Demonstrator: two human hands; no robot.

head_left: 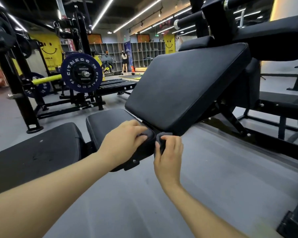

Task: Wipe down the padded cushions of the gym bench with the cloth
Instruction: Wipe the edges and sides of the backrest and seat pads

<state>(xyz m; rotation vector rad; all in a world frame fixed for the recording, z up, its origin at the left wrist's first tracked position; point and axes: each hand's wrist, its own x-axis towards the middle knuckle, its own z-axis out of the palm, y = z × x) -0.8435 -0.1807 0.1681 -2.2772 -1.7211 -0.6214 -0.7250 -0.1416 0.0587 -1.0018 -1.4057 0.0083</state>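
The gym bench has a large black back cushion (184, 88) tilted upward and a smaller black seat cushion (108, 124) in front of it. My left hand (126, 141) rests on the near right corner of the seat cushion, fingers bent over its edge. Just right of that corner, my right hand (168, 152) grips a dark grey cloth (160, 143) and holds it against the side of the seat cushion. Most of the cloth is hidden by my fingers.
Another black pad (33, 157) lies at the lower left. A rack with a blue weight plate (82, 73) stands behind. More black padded machines (273, 36) rise at the right. A person (124, 60) stands far off by the shelves. Grey floor (213, 177) spreads below.
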